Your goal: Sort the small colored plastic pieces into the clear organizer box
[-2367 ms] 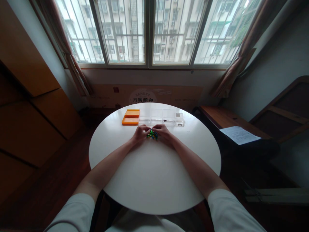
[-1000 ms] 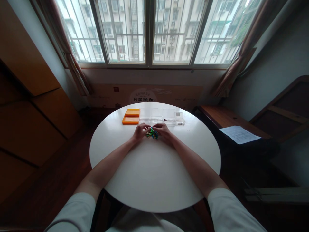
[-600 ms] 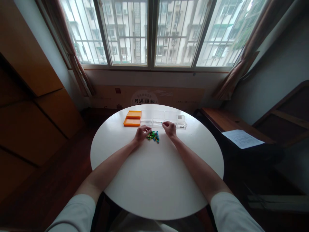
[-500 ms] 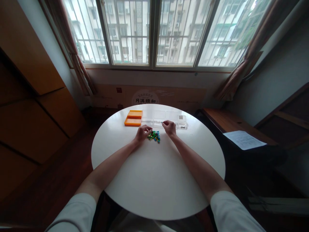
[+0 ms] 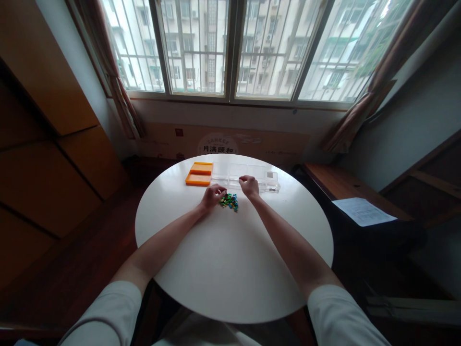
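Note:
A small pile of loose green, blue and yellow pieces (image 5: 229, 203), like tiny building bricks, lies on the white round table. My left hand (image 5: 212, 196) is at the pile's left edge, thumb and fingers drawn together in a pinch; what is between them is too small to tell. Beyond the pile and to its right, my right hand (image 5: 249, 187) is closed with its fingertips pinched, in front of a row of clear plastic boxes (image 5: 237, 169). Anything in that pinch is too small to make out.
An open orange box (image 5: 199, 179) stands at the table's far left. At the right end of the row, a small clear case (image 5: 272, 177) holds some tiny grey bits. The white table (image 5: 234, 269) has a rounded edge. Papers (image 5: 363, 211) lie on a wooden bench (image 5: 334, 180).
My right hand has shifted slightly left and away from me, and the bluish speck at its fingertips no longer shows clearly. My left hand stays by the pile. The view has tilted a little.

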